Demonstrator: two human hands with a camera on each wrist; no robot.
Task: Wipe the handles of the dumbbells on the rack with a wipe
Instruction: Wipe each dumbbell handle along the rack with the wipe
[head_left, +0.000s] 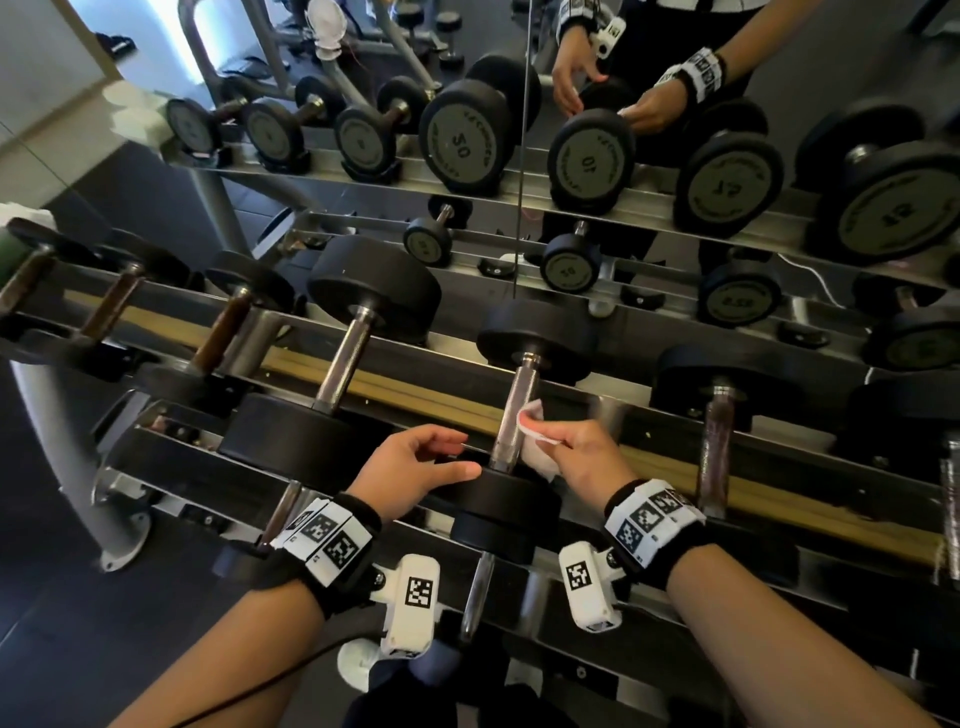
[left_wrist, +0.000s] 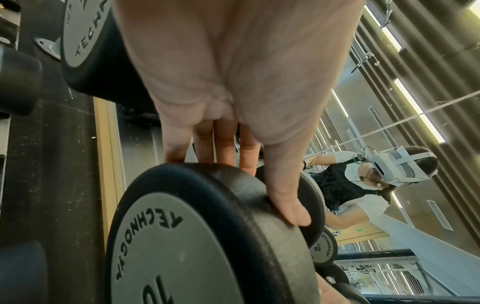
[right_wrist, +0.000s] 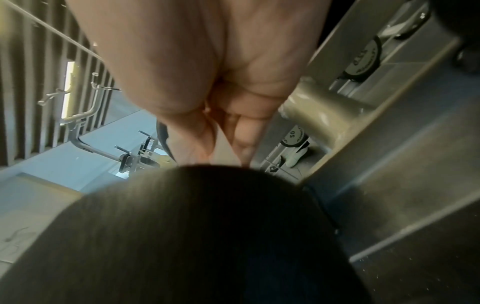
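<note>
A black dumbbell with a steel handle (head_left: 517, 410) lies across the top rails of the rack (head_left: 415, 395), in the middle of the head view. My right hand (head_left: 582, 457) pinches a white wipe (head_left: 535, 431) and holds it against the right side of that handle, low down near the front head. My left hand (head_left: 415, 467) rests on the dumbbell's front head (head_left: 498, 493), thumb laid along its top edge, fingers loosely spread. In the left wrist view the thumb (left_wrist: 285, 197) and fingers lie over the rim of the head marked 10 (left_wrist: 197, 246). The right wrist view is blurred; the wipe (right_wrist: 224, 148) shows between the fingers.
Other dumbbells lie along the same rack: a larger one (head_left: 345, 353) to the left, brown-handled ones (head_left: 221, 332) further left, and darker-handled ones (head_left: 719, 441) to the right. A mirror (head_left: 519, 156) behind reflects the rack and my hands. A lower tier (head_left: 478, 592) holds more dumbbells.
</note>
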